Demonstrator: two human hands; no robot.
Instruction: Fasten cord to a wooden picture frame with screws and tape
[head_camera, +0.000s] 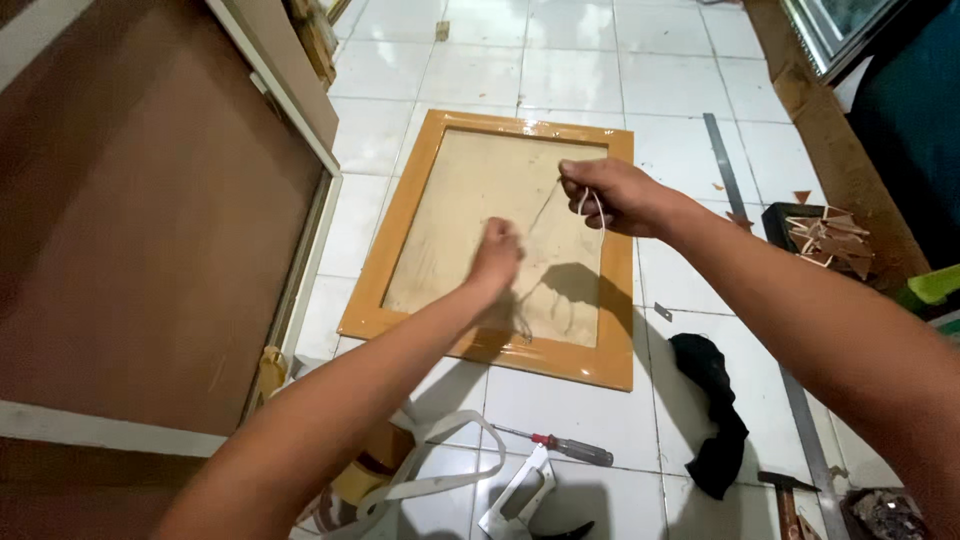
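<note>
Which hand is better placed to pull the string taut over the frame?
Right hand, probably: it already has the white string looped in its fingers above the orange frame. Left hand pins the other end.

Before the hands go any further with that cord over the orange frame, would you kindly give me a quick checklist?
1. Thin white cord gripped in right hand: ok.
2. Left hand holding the cord's other end: cannot tell.
3. Orange wooden picture frame lying flat on the white tiled floor: ok.
4. Red-handled screwdriver within reach: ok.
5. Cord fastened to the frame: cannot tell.
</note>
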